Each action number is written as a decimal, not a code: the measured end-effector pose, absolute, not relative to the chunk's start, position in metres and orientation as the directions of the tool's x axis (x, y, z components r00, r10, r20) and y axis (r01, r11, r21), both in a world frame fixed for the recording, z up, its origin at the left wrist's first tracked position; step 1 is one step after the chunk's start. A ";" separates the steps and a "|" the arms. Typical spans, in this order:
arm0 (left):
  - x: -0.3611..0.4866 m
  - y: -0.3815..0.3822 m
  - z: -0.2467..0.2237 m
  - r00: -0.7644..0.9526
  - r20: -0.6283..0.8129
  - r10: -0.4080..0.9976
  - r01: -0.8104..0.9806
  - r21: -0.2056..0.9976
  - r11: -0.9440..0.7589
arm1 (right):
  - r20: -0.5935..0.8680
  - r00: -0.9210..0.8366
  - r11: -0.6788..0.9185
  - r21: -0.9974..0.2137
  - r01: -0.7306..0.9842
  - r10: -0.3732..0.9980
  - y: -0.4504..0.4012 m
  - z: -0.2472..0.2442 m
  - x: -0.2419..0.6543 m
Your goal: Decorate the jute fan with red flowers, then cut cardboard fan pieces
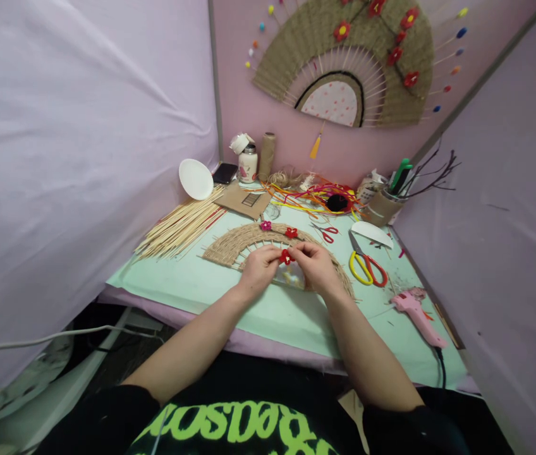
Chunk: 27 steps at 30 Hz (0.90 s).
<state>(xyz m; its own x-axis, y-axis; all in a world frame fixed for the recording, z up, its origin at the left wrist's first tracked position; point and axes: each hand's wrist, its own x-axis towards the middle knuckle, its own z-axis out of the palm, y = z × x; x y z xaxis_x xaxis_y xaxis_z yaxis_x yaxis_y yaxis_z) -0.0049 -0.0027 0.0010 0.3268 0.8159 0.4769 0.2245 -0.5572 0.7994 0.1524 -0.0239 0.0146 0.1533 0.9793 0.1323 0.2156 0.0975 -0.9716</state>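
Observation:
Between my two hands is a small red flower with a pale centre [287,256], pinched by the fingers of both. My left hand [262,265] grips its left side; my right hand [316,264] has its upper right side. Beneath them lies a woven twine fan [225,245] with thin stick ribs, its lower middle partly hidden by my hands. A magenta flower [266,225] and another red flower [291,233] sit on the fan's upper band.
A pink glue gun [417,315], yellow-and-red scissors [366,264] and small red scissors [327,232] lie to the right. Thin sticks [177,226] are piled left. Behind are a cardboard piece [244,201], coloured stems [310,197] and a pen holder [384,207]. A large fan [282,66] hangs on the wall.

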 end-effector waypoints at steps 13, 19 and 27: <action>-0.006 -0.004 0.004 0.328 0.485 0.811 0.239 0.788 -0.567 | 0.059 0.105 0.051 -0.996 0.076 0.993 -0.025 0.018 0.152; -0.007 0.000 0.005 0.190 0.430 0.883 0.188 0.866 -0.463 | -0.004 0.085 -0.003 -1.000 -0.010 0.996 -0.025 0.020 0.145; -0.006 0.003 -0.001 0.203 0.421 0.884 0.152 0.878 -0.454 | -0.037 0.035 -0.040 -0.996 0.083 0.999 -0.029 0.024 0.142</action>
